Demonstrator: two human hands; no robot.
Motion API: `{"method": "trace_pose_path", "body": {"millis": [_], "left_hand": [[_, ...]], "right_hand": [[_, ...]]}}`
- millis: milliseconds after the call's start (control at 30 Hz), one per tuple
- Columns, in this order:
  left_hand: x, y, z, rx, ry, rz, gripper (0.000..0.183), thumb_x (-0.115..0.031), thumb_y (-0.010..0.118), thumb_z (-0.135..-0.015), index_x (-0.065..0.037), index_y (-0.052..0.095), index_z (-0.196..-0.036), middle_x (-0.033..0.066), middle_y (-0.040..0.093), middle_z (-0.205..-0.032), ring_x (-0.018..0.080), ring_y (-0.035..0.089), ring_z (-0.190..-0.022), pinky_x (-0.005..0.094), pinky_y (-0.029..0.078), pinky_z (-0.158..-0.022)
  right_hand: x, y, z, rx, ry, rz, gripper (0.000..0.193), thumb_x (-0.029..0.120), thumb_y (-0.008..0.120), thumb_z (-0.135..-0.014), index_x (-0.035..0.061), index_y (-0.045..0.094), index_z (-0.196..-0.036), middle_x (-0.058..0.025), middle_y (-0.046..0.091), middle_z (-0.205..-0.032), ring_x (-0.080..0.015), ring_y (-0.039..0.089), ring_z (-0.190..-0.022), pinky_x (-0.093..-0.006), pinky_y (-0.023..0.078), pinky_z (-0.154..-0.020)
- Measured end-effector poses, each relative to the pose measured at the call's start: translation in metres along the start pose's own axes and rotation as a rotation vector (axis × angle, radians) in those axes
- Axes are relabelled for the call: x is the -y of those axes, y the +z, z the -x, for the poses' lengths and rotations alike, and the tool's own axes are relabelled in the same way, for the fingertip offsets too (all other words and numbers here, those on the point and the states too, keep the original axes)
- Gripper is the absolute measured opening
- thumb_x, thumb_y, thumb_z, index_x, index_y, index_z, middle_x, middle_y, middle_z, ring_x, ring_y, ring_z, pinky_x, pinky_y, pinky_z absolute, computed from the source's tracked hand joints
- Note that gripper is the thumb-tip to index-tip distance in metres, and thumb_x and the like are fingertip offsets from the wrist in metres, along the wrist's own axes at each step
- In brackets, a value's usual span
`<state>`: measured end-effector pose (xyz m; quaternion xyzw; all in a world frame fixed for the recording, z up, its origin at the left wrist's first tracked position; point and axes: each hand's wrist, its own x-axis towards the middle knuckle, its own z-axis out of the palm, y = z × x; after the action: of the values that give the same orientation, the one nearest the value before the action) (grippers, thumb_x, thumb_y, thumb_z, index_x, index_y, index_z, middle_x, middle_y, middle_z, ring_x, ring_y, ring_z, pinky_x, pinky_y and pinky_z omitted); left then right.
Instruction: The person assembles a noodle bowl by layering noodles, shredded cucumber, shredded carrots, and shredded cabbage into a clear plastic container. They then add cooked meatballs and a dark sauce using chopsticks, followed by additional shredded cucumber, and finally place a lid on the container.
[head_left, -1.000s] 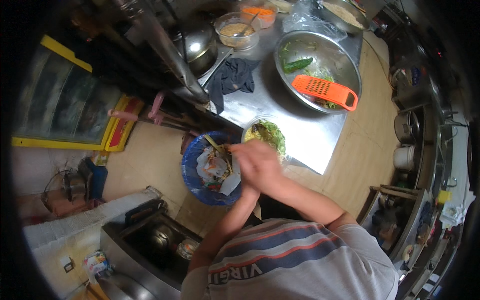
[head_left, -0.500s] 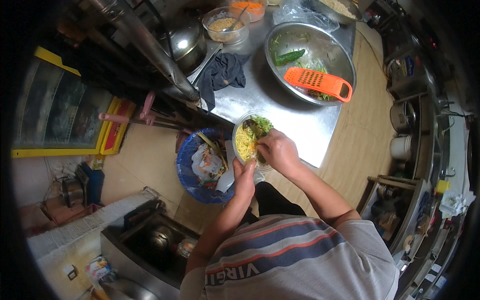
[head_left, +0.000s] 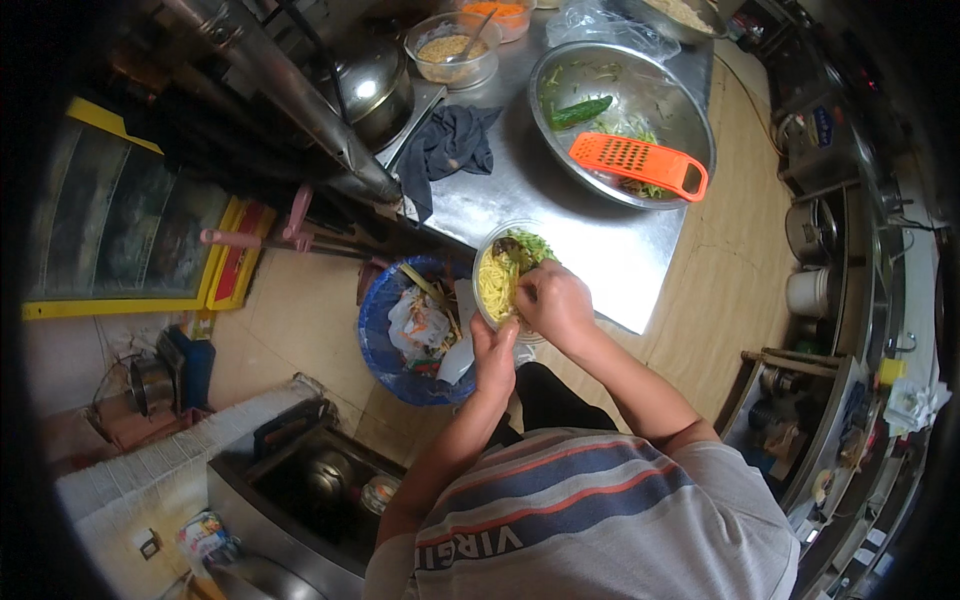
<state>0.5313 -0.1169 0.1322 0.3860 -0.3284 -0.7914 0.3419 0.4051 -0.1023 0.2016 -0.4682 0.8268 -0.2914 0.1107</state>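
Note:
My left hand [head_left: 494, 352] grips a round clear plastic bowl [head_left: 478, 290] by its near side, just past the steel table's front edge. Inside lie yellow noodles [head_left: 494, 284], with shredded cucumber [head_left: 537, 243] along the far side and a dark topping [head_left: 508, 247] between them. Over the bowl's right part hangs my right hand [head_left: 560, 302], its fingers pinched together low among the food. Whatever those fingertips hold is hidden from this view.
A big steel basin [head_left: 545, 140] holds a cucumber [head_left: 581, 112], shreds and an orange grater [head_left: 640, 163] resting across its rim. Beside it lie a dark cloth [head_left: 450, 150] and a bowl of chopped bits with a spoon [head_left: 450, 55]. A blue-lined bin [head_left: 375, 345] stands below left.
Both hands and the bowl sit slightly farther right in the picture, as do most surroundings. An orange bit seen by my right fingertips earlier no longer shows.

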Motion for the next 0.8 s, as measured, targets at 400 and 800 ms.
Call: {"method": "trace_pose_path", "body": {"millis": [400, 800], "left_hand": [[0.028, -0.026, -0.016, 0.161, 0.033, -0.119, 0.046, -0.007, 0.058, -0.086, -0.002, 0.036, -0.126, 0.0084, 0.043, -0.128, 0.0164, 0.043, -0.117, 0.0305, 0.038, -0.095], [0.009, -0.005, -0.001, -0.052, 0.016, -0.017, 0.049, -0.004, 0.057, -0.086, -0.003, 0.034, -0.128, 0.0090, 0.044, -0.124, 0.0165, 0.045, -0.114, 0.0309, 0.036, -0.099]], "right_hand": [[0.075, -0.006, 0.012, -0.180, -0.361, -0.479, 0.011, 0.003, 0.068, -0.073, 0.0040, 0.066, -0.084, -0.0070, 0.058, -0.074, -0.0185, 0.058, -0.067, -0.0294, 0.046, -0.056], [0.038, -0.030, 0.000, 0.202, 0.484, -1.790, 0.010, 0.012, 0.065, -0.087, 0.0018, 0.064, -0.087, 0.0021, 0.053, -0.069, -0.0074, 0.041, -0.057, -0.0223, 0.038, -0.054]]}}
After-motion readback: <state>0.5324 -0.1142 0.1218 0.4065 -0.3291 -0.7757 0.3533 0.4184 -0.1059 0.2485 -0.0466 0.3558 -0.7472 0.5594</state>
